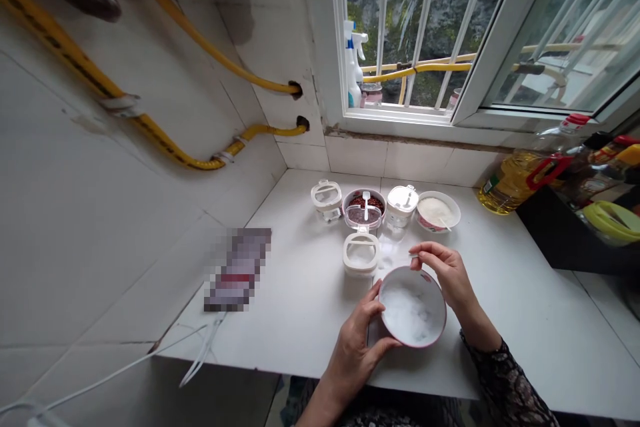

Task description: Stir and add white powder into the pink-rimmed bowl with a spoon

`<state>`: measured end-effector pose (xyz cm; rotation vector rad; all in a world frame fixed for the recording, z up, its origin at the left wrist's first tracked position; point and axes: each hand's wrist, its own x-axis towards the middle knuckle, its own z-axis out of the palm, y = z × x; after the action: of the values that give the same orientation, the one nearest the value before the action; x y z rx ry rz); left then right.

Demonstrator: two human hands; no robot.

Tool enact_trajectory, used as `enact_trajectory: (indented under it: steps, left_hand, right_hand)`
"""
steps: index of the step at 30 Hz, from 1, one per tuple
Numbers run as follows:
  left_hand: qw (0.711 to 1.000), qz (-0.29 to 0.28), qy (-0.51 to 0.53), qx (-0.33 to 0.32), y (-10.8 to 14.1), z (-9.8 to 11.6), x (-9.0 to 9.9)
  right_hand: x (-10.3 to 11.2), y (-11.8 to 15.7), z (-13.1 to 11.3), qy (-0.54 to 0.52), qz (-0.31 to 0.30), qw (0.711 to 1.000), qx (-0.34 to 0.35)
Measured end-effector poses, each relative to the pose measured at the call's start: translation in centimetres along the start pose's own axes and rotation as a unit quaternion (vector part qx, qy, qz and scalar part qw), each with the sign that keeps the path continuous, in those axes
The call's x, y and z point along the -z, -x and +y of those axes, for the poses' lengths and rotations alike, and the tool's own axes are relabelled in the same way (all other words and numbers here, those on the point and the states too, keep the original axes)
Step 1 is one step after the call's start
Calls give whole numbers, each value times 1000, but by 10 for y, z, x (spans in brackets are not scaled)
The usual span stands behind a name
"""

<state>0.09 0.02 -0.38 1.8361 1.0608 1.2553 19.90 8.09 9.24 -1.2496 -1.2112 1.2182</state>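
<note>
My left hand [357,340] grips the left side of a white bowl [413,307] with white grains in it, tilted toward me. At the bowl's far rim my right hand [443,270] pinches a small pale utensil [403,257], partly hidden by the fingers. Just beyond the bowl stands a small clear container [361,253] with a cream rim and white contents. Behind it are another clear container [327,200], a bowl of dark red-brown spice [358,199] with a clear container and white spoon [367,203] at its front, a white-lidded container [402,203], and a bowl of pale powder [438,211].
An oil bottle [515,173] and a dark rack [555,233] with condiments stand at the right. A blurred dark object [240,270] and white cable [200,350] lie at the left of the white counter [295,320]. Yellow pipes [165,147] run along the wall.
</note>
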Motion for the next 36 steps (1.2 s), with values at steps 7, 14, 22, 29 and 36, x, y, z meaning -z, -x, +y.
enact_trajectory:
  steps: [7,14,22,29,36]
  left_hand:
    - [1000,-11,0,25,1,-1,-1]
    - [1000,-6,1,26,0,0,0]
    - [1000,-15,-7,21,2,-1,1]
    - [999,-20,-6,30,3,-1,1]
    - [999,-15,3,28,3,-1,2]
  right_hand:
    - [-21,-1,0,253,-71,904,338]
    - [-8,3,-5,281,-57,878,384]
    - [11,4,5,293,-48,913,281]
    - [2,5,12,302,-138,917,219]
    - [8,4,1,179,-85,977,78]
